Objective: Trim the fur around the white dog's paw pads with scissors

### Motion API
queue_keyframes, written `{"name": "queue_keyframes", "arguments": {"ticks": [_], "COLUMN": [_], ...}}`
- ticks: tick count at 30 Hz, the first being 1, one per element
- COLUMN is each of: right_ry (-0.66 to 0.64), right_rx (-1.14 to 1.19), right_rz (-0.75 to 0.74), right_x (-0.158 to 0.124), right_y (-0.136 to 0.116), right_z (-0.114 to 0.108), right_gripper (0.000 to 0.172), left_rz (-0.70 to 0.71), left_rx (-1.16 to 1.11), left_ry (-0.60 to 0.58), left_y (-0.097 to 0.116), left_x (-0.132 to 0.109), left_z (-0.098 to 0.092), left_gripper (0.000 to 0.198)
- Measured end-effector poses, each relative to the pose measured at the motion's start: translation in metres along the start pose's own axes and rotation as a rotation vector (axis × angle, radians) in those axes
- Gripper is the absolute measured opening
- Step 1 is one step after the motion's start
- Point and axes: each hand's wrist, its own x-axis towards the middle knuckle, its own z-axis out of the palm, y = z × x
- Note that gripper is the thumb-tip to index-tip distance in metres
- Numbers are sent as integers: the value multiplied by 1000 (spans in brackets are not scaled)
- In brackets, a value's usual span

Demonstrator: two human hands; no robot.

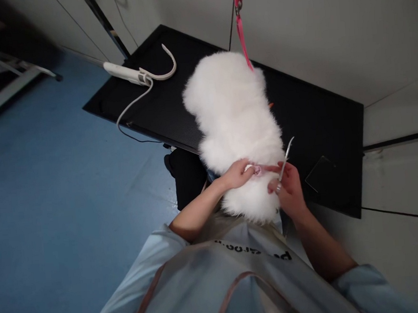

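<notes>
A fluffy white dog (233, 121) stands on a black grooming table (320, 115), seen from above, its rear end towards me. My left hand (236, 174) is closed on the fur at the dog's rear, parting it over a small pink patch. My right hand (289, 189) grips a pair of silver scissors (287, 157), the blades pointing up and away, just to the right of the dog's rear. A pink leash (241, 28) runs from above down to the dog's far end.
A white corded tool (128, 74) with a curved attachment lies at the table's far left corner, its cable hanging over the edge. Blue floor lies to the left. Grey walls close in behind and to the right of the table. A dark flat square lies on the table's right side.
</notes>
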Motion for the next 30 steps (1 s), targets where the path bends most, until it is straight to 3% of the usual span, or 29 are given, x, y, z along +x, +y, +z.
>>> {"name": "queue_keyframes", "arguments": {"ticks": [2,5,8,13,16,18,20,23,26,30], "right_ry": [67,85,86,92,88,37,-120,-341,-331,-310], "right_rx": [-325,-652,-723,-696,-572,-349,-35,372,560,620], "right_rz": [-60,-10,-8,-6,27,84,219,508,675,756], "right_x": [15,25,26,28,16,-2,-21,-38,-36,-23], "right_y": [12,23,28,30,19,5,-11,-29,-34,-33], "right_z": [8,9,5,1,-5,-10,-13,-14,-12,-14], "right_gripper": [50,50,52,51,54,61,61,46,39,33], "left_rz": [-27,-127,-187,-145,-117,-106,-102,-118,-153,-188], "left_rx": [84,201,233,239,268,258,245,247,268,300], "left_ry": [56,186,287,389,415,395,366,337,310,273], "left_y": [0,-1,-2,-5,-4,-2,3,10,16,19], "left_x": [-2,-6,-7,-3,-1,0,1,2,2,0], "left_z": [5,12,18,24,23,22,23,26,29,32], "left_gripper": [23,20,19,17,15,15,13,11,10,11]}}
